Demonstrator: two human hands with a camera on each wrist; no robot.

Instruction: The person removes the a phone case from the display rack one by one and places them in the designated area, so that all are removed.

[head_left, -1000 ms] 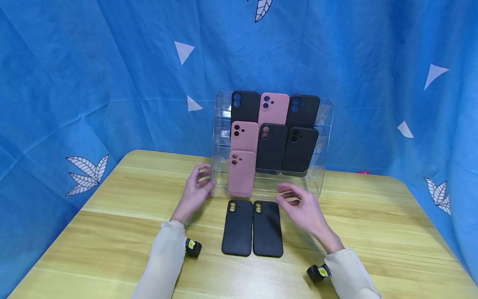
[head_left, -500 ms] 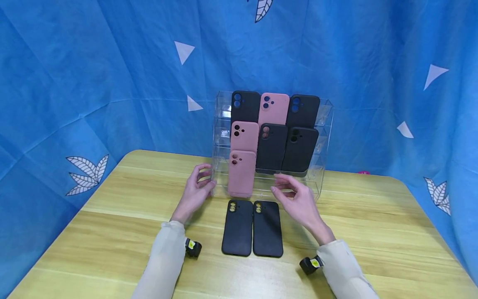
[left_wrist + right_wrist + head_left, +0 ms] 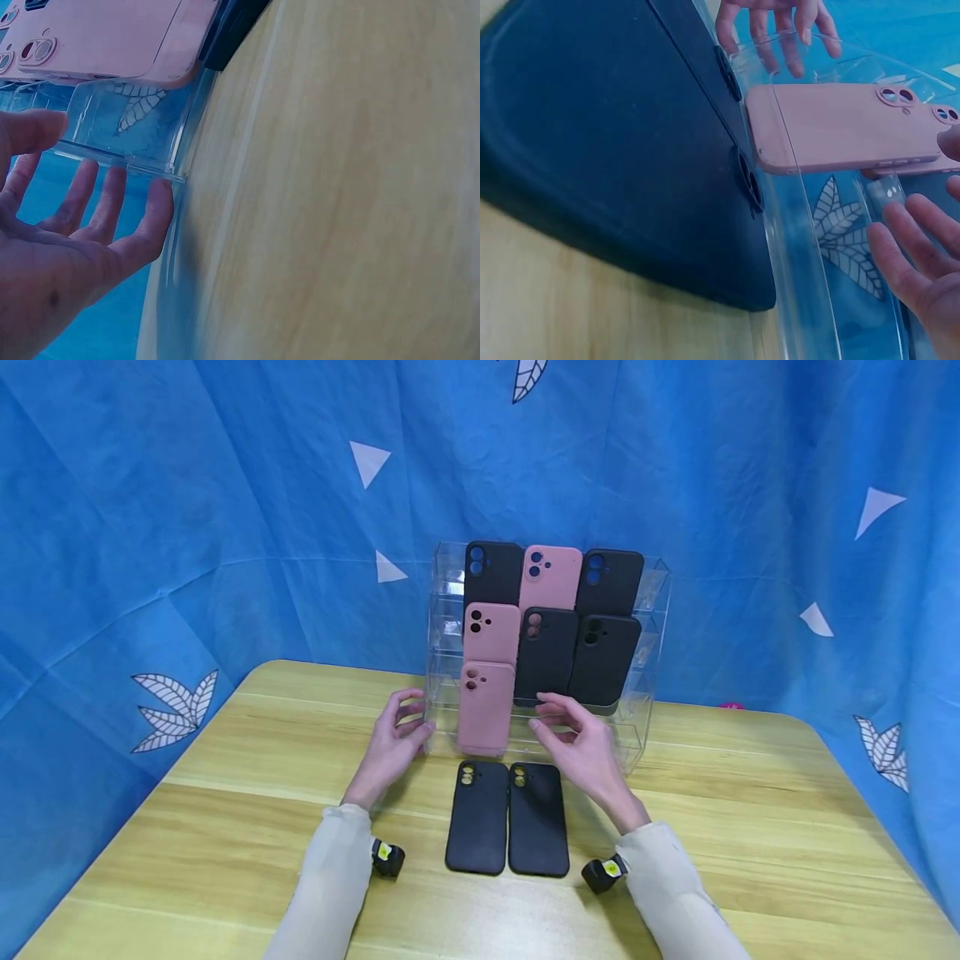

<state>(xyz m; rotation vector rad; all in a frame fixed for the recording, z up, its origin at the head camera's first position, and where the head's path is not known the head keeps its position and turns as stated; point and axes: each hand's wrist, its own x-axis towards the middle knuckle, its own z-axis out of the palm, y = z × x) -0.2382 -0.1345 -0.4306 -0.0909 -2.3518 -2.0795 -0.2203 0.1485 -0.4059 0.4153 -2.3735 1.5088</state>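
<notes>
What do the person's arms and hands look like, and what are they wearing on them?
The left hand and right hand are bare, with no gloves. The left sleeve and right sleeve are long and pale, almost white. Each wrist wears a small black camera, the left camera and right camera, each with a little yellow mark.

A blue curtain (image 3: 637, 460) and wooden table (image 3: 187, 843) form a screened workspace.

Pale long sleeves (image 3: 322, 881) — black wrist cameras (image 3: 391, 863) — bright yellow markings (image 3: 385, 851)
</notes>
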